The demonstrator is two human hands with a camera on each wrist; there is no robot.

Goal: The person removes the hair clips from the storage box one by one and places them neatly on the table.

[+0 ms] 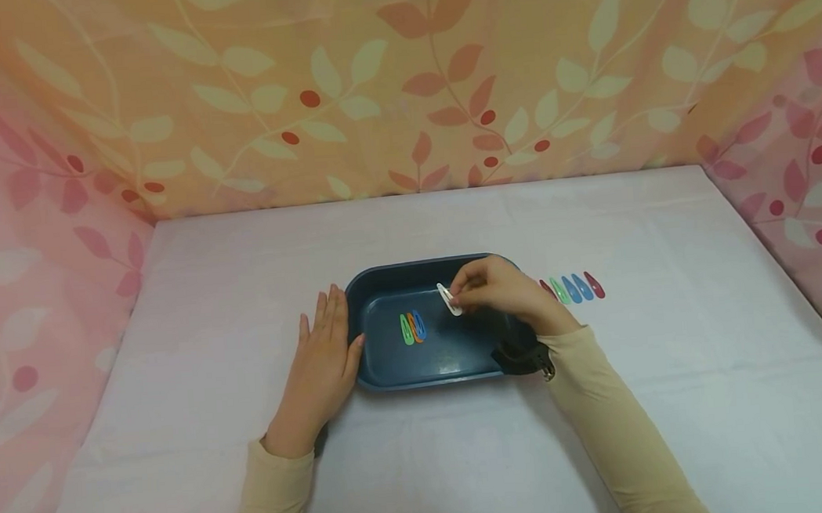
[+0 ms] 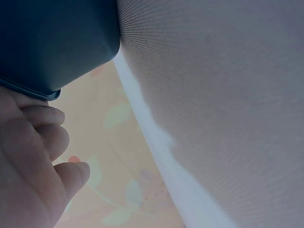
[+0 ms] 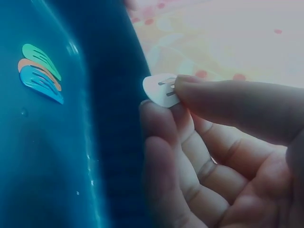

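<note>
A white snap hair clip [image 3: 159, 89] is pinched between the thumb and fingers of my right hand [image 1: 492, 287], above the dark blue tray [image 1: 390, 375]. Inside the tray lie a green hair clip [image 1: 406, 330], an orange hair clip [image 3: 28, 64] and a blue hair clip [image 3: 38, 85], side by side and partly overlapping. My left hand [image 1: 324, 364] rests against the tray's left side with its fingers straight, the thumb at the rim. From the left wrist, the tray's outer wall [image 2: 71, 42] shows beside the fingers.
To the right of the tray, a row of several hair clips [image 1: 577, 288] in red, green and blue lies on the white cloth [image 1: 674, 397], partly behind my right wrist. A leaf-patterned curtain [image 1: 400, 84] borders the table's back. A dark wrist strap [image 1: 519, 357] overhangs the tray's right corner.
</note>
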